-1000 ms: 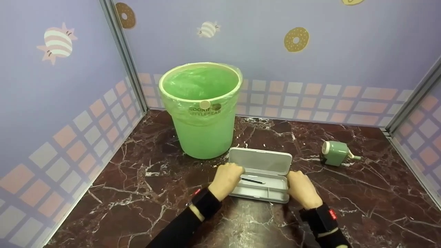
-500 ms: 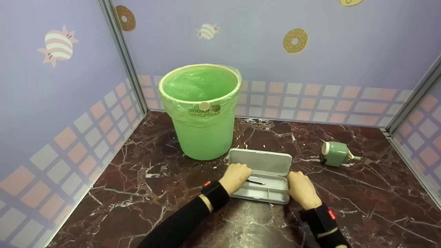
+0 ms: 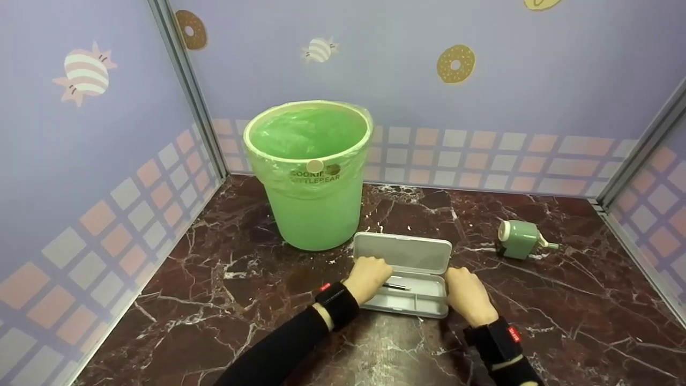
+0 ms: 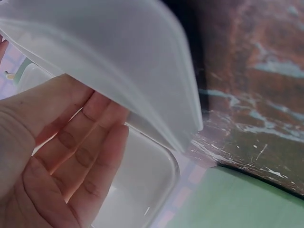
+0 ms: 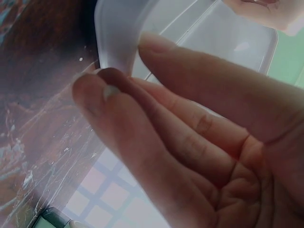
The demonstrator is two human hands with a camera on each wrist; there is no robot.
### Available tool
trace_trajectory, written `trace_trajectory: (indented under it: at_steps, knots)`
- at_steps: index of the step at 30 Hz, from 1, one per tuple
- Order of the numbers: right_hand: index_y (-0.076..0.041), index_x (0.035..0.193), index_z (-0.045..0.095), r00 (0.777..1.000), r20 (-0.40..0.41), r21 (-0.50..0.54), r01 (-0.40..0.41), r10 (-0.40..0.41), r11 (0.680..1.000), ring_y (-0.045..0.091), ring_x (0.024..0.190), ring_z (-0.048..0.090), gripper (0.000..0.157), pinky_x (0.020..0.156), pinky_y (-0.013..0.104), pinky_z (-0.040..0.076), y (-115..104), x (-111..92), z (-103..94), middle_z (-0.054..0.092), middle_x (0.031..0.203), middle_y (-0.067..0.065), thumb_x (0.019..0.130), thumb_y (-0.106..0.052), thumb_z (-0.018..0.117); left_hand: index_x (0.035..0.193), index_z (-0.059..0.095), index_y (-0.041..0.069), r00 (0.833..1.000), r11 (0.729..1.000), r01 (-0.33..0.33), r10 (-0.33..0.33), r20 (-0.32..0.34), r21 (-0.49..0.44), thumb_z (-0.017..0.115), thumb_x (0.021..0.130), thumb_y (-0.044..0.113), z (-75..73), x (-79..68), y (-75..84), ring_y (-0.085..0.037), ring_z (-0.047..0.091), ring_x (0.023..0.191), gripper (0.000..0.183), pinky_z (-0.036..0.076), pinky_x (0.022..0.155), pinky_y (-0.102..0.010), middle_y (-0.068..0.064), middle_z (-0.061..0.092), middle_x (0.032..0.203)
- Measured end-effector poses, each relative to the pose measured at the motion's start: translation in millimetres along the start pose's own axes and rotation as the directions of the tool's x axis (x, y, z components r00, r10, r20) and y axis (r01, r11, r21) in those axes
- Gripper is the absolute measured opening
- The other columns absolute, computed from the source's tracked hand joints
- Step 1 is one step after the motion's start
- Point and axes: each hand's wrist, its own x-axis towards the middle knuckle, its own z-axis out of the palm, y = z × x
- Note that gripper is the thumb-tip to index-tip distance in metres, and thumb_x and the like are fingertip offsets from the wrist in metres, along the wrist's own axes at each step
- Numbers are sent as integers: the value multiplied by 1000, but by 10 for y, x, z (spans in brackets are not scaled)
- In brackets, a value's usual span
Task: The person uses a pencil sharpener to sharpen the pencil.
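Note:
A pale grey pencil case (image 3: 402, 254) lies with its lid up on the dark marbled table. Inside it is a thin dark pen or pencil (image 3: 399, 287), partly covered by my left hand (image 3: 368, 279). That hand reaches over the case's left part. In the left wrist view, the case wall (image 4: 118, 52) hides the thumb tip and some fingertips, so whether they pinch the pen cannot be told. My right hand (image 3: 471, 295) holds the case's right end, with thumb (image 5: 166, 52) on the inner side and curled fingers (image 5: 128, 118) outside, seen in the right wrist view.
Behind the case to the left stands a green trash bin (image 3: 316, 214) lined with a clear bag. A small green crank pencil sharpener (image 3: 520, 239) sits farther right. Patterned walls (image 3: 407, 80) bound the table at the back and sides.
My left hand has moved right over the case, covering more of its left part. The right hand stays at the right end. The pen and case keep their places.

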Motion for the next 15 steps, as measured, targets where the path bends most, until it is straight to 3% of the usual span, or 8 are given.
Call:
trace_trajectory:
  at_steps: [7, 15]
  knots:
    - [2, 79, 70, 1000, -3, 15, -1, 1, 1000, 41, 67, 68, 24, 61, 54, 54, -2, 0, 1, 69, 70, 18, 58, 10, 77, 74, 74, 20, 1000, 1000, -13, 12, 12, 19, 70, 80, 9, 15, -16, 11, -12, 67, 63, 13, 55, 53, -28, 5, 73, 74]
    - [3, 78, 69, 1000, -8, -16, 25, -25, 1000, 43, 67, 68, 23, 61, 54, 55, 4, -4, 9, 69, 70, 20, 59, 8, 80, 77, 73, 17, 1000, 999, -17, 17, 11, -28, 67, 82, 7, -17, -50, -22, -16, 69, 67, 12, 57, 55, -31, 1, 73, 76]
